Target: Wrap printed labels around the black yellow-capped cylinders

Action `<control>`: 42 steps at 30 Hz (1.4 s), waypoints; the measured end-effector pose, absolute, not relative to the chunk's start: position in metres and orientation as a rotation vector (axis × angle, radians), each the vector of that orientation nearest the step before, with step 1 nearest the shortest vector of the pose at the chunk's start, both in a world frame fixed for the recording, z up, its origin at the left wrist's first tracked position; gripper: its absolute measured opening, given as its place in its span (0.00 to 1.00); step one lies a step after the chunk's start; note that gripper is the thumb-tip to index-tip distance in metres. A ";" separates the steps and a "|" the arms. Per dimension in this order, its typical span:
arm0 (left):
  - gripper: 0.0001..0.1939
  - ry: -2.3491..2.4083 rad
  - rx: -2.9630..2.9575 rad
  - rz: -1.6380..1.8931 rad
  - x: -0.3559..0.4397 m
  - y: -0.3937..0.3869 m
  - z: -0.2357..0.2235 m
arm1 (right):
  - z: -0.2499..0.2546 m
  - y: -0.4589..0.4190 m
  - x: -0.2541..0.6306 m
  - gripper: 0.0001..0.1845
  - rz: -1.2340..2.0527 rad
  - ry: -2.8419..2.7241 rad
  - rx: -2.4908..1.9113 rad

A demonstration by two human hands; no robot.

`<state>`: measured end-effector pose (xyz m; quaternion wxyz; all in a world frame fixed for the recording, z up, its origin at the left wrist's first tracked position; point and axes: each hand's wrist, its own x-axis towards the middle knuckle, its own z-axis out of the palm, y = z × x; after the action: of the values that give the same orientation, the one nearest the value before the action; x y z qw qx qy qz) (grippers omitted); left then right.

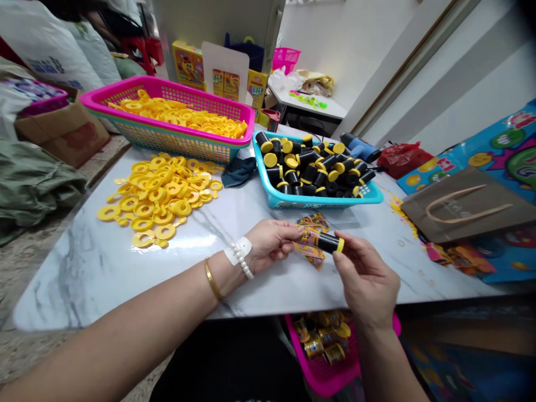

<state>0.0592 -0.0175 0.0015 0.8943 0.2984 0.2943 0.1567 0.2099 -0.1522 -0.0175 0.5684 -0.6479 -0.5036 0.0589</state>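
My right hand (366,279) pinches a small black tube with a yellow cap (329,242) above the marble table (125,262). My left hand (270,243) pinches a colourful sticker label (307,237) against that tube's left end. More such stickers (315,222) lie on the table just behind the hands. A blue basket (276,198) filled with black-and-yellow tubes stands right behind them.
A pile of yellow rings (157,192) lies at the left of the table, with a pink basket (165,89) of rings behind. A brown paper bag (464,206) lies at right. Below the table edge a pink basket (322,374) holds labelled tubes.
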 end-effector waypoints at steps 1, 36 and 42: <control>0.06 0.610 0.629 0.331 0.059 -0.018 0.000 | -0.016 -0.153 0.209 0.17 0.097 -1.236 -1.525; 0.18 0.272 1.331 0.396 0.058 -0.012 -0.013 | -0.035 -0.141 0.204 0.11 0.338 -1.155 -1.392; 0.25 0.353 1.254 0.322 0.061 -0.011 -0.017 | -0.027 -0.135 0.207 0.13 0.685 -1.072 -1.355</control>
<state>0.0613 -0.0114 -0.0169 0.7833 0.5810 0.1633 0.1491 0.2074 -0.1346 -0.0275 0.5985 -0.5842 -0.4620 0.2951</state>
